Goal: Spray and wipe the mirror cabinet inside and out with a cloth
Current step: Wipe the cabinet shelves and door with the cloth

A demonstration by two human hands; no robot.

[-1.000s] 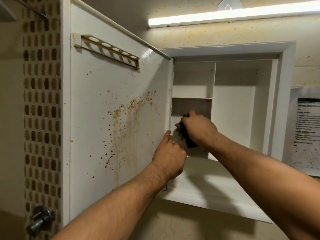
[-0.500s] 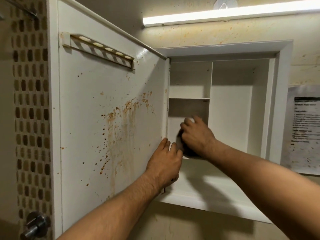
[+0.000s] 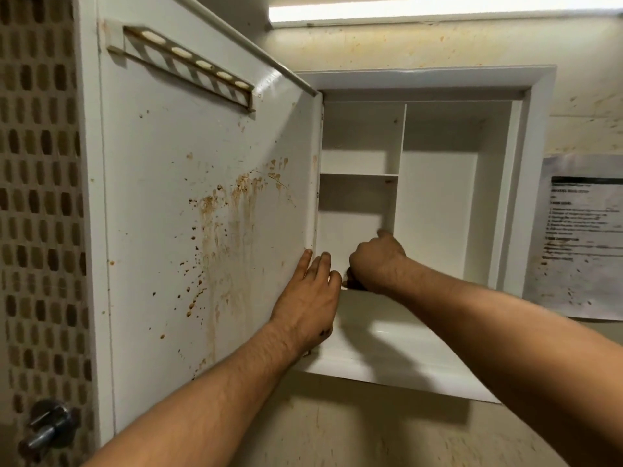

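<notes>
While the stained white cabinet door (image 3: pixel 168 230) stands swung open to the left, the left hand (image 3: pixel 308 298) lies flat on its inner face, fingers straight and holding nothing, fingertips at the edge where the door meets the white wall-mounted cabinet (image 3: pixel 536 163). Right hand (image 3: pixel 376 264): fingers curled over a dark cloth (image 3: pixel 350 284), pressed low in the lower-left compartment at its floor; only a small dark patch shows under the hand. One digit points up near the vertical white divider (image 3: pixel 401 139); which digit, cannot tell. A short white shelf (image 3: pixel 359 175) sits above the hand. Brown drip stains and spatter (image 3: pixel 229 210) cover the door's middle. A slotted white rack (image 3: pixel 188 65) is fixed near the door's top. A printed paper notice (image 3: pixel 586 237), text blurred, hangs on the wall right of the cabinet.
</notes>
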